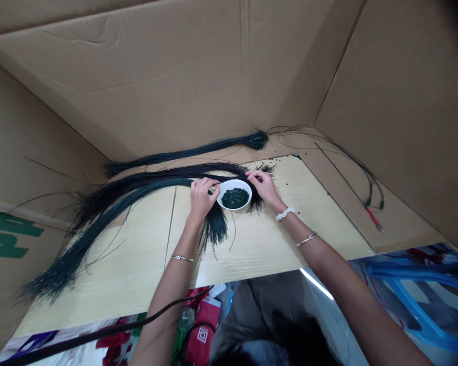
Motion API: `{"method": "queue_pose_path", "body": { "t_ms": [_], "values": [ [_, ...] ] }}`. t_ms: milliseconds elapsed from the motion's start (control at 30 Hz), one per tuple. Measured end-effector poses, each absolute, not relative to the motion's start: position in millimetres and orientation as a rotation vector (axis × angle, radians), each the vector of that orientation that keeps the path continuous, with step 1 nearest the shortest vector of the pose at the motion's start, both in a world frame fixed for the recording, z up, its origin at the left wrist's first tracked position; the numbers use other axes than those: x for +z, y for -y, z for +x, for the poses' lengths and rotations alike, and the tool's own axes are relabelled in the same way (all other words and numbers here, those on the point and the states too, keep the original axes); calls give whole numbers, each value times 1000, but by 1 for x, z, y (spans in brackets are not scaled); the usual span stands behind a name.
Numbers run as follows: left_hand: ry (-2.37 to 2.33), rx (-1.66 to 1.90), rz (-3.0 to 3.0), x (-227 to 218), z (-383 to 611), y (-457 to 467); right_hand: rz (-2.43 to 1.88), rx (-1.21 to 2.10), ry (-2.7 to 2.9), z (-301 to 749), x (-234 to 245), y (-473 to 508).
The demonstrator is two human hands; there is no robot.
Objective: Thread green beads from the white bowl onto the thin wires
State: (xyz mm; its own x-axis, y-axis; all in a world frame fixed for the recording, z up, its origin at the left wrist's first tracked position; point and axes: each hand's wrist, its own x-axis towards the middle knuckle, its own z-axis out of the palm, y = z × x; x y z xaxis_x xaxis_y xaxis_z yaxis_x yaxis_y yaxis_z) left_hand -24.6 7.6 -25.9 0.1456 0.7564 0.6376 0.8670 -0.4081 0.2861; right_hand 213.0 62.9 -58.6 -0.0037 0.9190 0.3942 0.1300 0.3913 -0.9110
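Observation:
A white bowl (220, 203) filled with small dark green beads (235, 199) stands on the board between my hands. My left hand (203, 197) is at its left rim, thumb and fingers pinched, and a thin dark strand seems to show at the fingertips. Beyond the right rim, my right hand (263, 186) is pinched too; whatever lies in its fingertips is too small to make out. A dark green bundle of strands (137, 195) passes under my left hand, its cut ends fanning out below. Behind the bowl runs a black bundle of strands (145, 176).
Another green bundle (187, 152) lies along the back cardboard wall (175, 76). Loose thin cords (343, 150) and a red-handled tool (374, 218) are at the right. The pale board (130, 274) ends in front of my lap. A black cable (118, 328) crosses the lower left.

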Motion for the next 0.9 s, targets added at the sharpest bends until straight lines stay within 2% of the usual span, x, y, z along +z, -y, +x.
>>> {"method": "queue_pose_path", "body": {
  "t_ms": [900],
  "values": [
    [1704,-1015,-2267,-24,-22,-6,-1060,761,1475,213,-63,-65]
  ]
}}
